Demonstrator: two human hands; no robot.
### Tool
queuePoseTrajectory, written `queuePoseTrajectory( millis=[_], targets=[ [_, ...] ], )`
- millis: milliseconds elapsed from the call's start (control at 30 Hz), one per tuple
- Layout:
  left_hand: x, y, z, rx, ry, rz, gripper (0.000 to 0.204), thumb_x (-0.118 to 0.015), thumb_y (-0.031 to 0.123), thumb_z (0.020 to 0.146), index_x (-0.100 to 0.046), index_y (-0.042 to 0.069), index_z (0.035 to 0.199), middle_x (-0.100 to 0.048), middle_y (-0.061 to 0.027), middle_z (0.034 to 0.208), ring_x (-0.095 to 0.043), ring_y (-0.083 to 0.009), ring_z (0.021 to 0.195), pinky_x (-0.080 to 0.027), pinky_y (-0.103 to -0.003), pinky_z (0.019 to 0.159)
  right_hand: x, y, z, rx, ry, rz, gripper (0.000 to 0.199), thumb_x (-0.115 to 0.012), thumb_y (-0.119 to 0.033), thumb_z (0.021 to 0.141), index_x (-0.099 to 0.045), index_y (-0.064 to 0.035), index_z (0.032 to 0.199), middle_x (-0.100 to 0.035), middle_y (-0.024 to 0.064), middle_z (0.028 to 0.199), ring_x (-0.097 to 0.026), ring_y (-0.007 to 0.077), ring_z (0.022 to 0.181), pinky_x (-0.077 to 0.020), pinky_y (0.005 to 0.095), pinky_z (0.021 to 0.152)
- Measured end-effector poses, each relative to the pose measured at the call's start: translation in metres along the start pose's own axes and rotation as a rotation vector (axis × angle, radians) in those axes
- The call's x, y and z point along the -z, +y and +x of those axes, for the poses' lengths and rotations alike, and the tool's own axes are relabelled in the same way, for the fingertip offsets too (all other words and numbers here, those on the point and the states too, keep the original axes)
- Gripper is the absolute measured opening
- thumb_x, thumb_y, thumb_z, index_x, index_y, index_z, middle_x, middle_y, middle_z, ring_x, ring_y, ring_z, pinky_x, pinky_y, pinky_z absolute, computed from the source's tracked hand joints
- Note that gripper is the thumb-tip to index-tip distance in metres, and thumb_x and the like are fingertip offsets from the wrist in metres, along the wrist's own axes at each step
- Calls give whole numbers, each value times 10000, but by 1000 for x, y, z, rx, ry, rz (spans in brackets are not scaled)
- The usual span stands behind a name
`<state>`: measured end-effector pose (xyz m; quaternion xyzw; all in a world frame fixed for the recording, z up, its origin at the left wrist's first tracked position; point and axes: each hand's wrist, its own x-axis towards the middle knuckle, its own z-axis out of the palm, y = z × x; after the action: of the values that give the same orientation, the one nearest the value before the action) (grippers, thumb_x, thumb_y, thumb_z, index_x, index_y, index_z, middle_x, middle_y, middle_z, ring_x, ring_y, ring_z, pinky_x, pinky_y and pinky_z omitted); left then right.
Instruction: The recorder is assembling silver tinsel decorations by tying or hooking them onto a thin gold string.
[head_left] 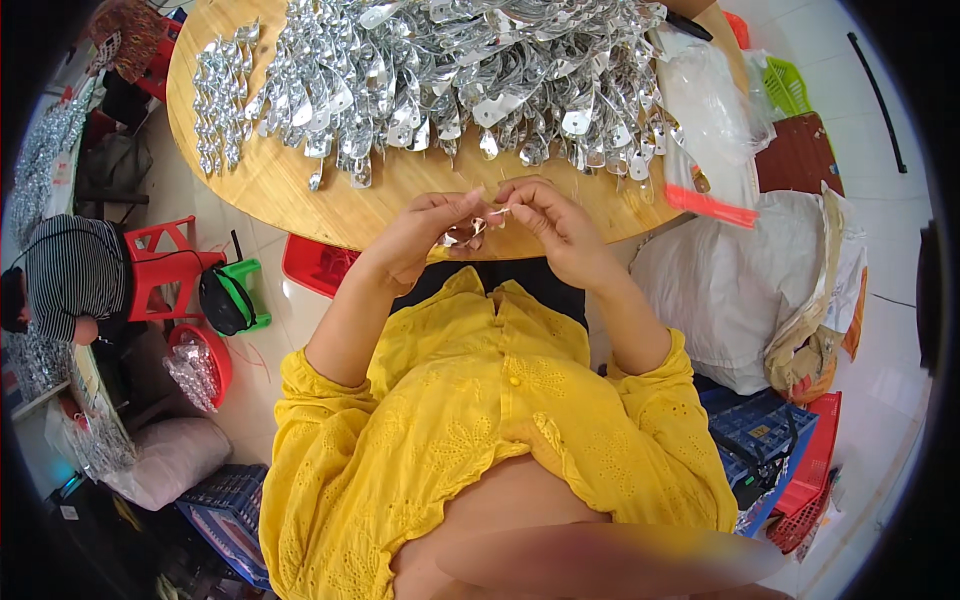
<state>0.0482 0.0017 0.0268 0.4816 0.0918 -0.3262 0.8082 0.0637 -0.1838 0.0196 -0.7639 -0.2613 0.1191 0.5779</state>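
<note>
Both of my hands meet over the near edge of a round wooden table (355,212). My left hand (432,228) is closed on a twisted silver metal strip (462,236), which hangs partly below its fingers. The fingertips of my right hand (550,222) pinch a thin pale end, perhaps a string or tie, at the strip's right side; it is too small to name surely. Beyond my hands lies a big heap of silver spiral strips (430,80) with rounded, holed ends. Several more spirals (225,95) lie in a row at the table's left.
Clear plastic bags (705,100) with a red edge lie on the table's right side. A large white sack (720,290) stands right of me, above blue crates (750,430). At left are a red stool (165,265), a red basin (210,365) and a person in a striped top (75,270).
</note>
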Motion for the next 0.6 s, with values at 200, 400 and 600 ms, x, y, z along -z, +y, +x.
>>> queuePoseTrajectory(
  millis=[200,400,600],
  targets=[
    [2,-8,1,-155,-30,32,213,-518,143,792,-528,5,954,-547,-20,786,-487,-55,626,-312,-159,470,4,3,-2,-169,-20,393,112,-413,-121,850,-465,-27,879,-479,41,963,-422,112,934,-316,244,836],
    [10,-9,-4,-114,-29,31,203,-491,156,810,-534,5,940,-535,-27,702,-434,-50,533,-303,-158,457,16,-1,-3,-238,62,720,131,-402,-105,849,-475,-15,912,-488,77,965,-445,150,965,-331,284,863],
    [8,-14,-4,-198,-114,23,192,-445,182,837,-531,13,868,-511,-26,605,-420,-59,476,-313,-165,442,15,-5,-1,-160,168,1308,141,-368,-91,851,-445,-20,945,-461,68,890,-467,179,883,-354,289,837]
  ],
)
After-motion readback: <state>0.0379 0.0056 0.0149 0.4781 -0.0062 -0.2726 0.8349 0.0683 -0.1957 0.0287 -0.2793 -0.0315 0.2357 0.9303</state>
